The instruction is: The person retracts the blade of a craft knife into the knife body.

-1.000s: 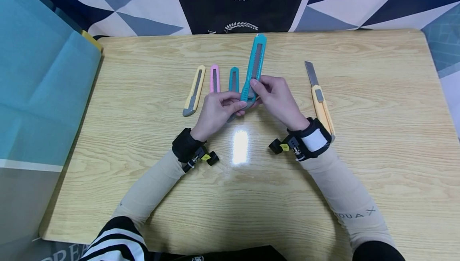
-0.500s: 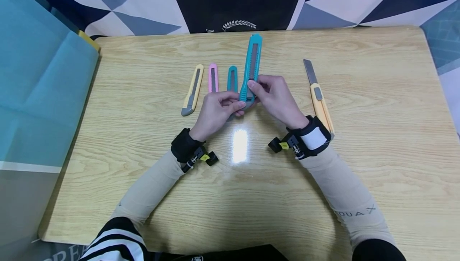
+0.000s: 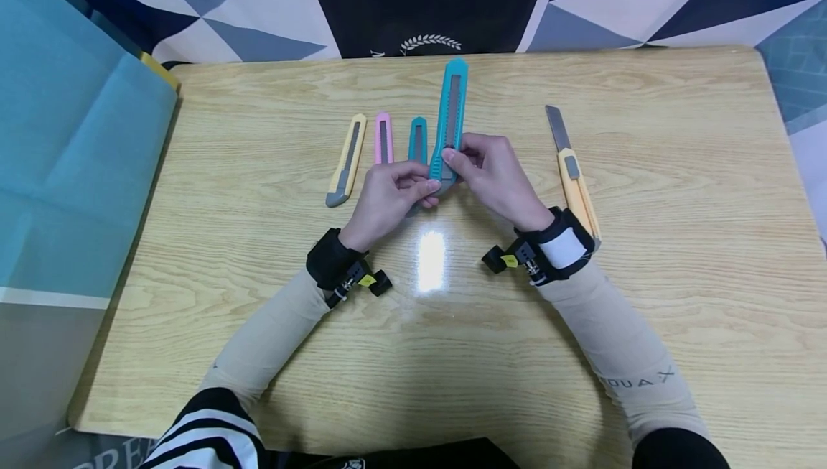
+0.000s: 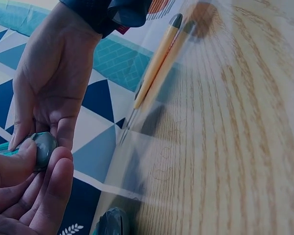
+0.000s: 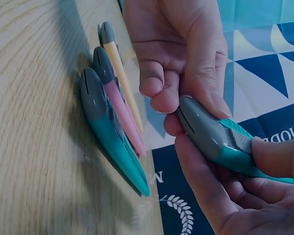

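A teal box cutter (image 3: 450, 106) with a grey end cap is held above the table, its teal end pointing away from me. My left hand (image 3: 388, 200) pinches the grey end between thumb and fingers. My right hand (image 3: 497, 174) grips the lower body, thumb on the front by the grey slider; the right wrist view shows that thumb (image 5: 277, 154) beside the ribbed slider. No blade shows past the far end. Behind my left hand lie a smaller teal cutter (image 3: 418, 137), partly hidden, a pink cutter (image 3: 384, 137) and a yellow cutter (image 3: 347, 160).
A yellow-orange cutter (image 3: 578, 185) with its blade extended lies right of my right hand, its lower end beside the wrist strap. The wooden table (image 3: 678, 239) ends at a patterned cloth (image 3: 258, 9) behind. A blue cover (image 3: 77, 131) stands at the left.
The held cutter has tilted slightly left and stands more upright. My right thumb has slid a little down towards its grey end. The cutters on the table stay put.
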### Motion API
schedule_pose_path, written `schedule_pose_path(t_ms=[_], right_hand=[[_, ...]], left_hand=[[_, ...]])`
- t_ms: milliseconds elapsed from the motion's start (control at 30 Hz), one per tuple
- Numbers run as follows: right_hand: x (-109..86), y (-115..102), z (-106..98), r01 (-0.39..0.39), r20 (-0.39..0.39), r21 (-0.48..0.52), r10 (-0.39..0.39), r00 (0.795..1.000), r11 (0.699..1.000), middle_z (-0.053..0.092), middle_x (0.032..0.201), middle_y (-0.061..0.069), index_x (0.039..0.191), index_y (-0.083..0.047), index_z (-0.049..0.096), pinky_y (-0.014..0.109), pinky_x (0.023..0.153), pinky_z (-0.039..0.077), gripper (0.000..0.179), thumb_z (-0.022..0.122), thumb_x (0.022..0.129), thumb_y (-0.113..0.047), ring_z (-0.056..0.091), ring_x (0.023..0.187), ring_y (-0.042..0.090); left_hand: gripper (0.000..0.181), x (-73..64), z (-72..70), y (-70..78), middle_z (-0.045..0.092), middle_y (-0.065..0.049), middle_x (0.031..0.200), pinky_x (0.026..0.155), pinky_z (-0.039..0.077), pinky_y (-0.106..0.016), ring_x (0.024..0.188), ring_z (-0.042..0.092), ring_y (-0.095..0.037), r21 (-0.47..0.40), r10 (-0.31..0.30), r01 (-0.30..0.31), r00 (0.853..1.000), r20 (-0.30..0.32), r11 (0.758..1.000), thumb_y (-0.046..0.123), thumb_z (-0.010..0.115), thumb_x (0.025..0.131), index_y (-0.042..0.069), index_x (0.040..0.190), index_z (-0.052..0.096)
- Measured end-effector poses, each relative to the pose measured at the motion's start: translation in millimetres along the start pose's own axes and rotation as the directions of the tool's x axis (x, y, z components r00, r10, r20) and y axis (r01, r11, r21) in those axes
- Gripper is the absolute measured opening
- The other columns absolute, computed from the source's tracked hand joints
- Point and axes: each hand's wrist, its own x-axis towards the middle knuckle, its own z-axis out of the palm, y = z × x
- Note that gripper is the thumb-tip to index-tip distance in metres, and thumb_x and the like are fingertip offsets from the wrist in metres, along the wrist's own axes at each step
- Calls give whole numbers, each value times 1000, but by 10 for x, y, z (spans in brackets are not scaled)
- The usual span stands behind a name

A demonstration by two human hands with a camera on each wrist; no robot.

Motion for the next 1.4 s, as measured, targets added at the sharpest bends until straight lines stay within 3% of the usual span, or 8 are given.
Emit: schedule_pose_path(t_ms=[267,433,733,867,967,1100,1400], right_hand=[[13,-4,6,-34,5,-19,34,999,999,66,86,10,100,0,64,21,58,52,21,53,96,-17,61,69,11],[14,-3,1,-42,8,-10,42,999,999,66,86,10,101,0,64,32,61,56,22,52,96,-17,62,69,11],[12,1,11,-46,21,6,46,999,999,65,87,11,104,1,62,33,61,55,23,51,97,-18,62,69,13],[7,13,17,-45,27,24,45,999,999,64,85,12,108,1,60,26,53,52,24,51,97,-18,61,65,23],[2,25,13,-60,20,35,59,998,998,63,81,13,109,1,60,19,45,43,24,53,96,-17,59,61,31],[3,46,5,-88,14,41,87,996,995,63,79,12,111,2,59,18,40,36,25,55,95,-17,59,59,32],[14,97,-37,-179,20,14,179,984,984,64,82,12,116,2,56,18,43,41,29,57,93,-15,60,61,31]], left_hand=[[11,16,-6,-23,66,-29,82,67,57,-48,71,65,-32,-18,-16,16,1000,22,1000,-6,59,87,-13,95,61],[11,24,-13,-37,65,-30,82,67,57,-48,71,65,-32,-28,-15,16,999,30,999,-4,59,87,-12,95,61],[13,13,-20,-34,64,-32,84,69,54,-54,74,64,-38,-41,-39,41,998,47,998,-4,58,89,-13,98,60],[14,7,-23,-26,65,-31,83,68,55,-53,73,64,-36,-29,-43,44,998,48,999,-2,58,89,-11,99,61],[14,6,-25,-18,65,-31,82,68,54,-55,72,64,-36,-28,-41,42,998,51,999,0,58,90,-11,98,61],[14,6,-28,-15,65,-31,79,67,52,-58,71,63,-38,-29,-51,53,996,69,998,2,57,91,-11,97,61],[18,11,-10,-40,64,-27,75,60,57,-48,64,62,-37,27,-98,95,982,164,995,1,54,92,-14,88,63]])
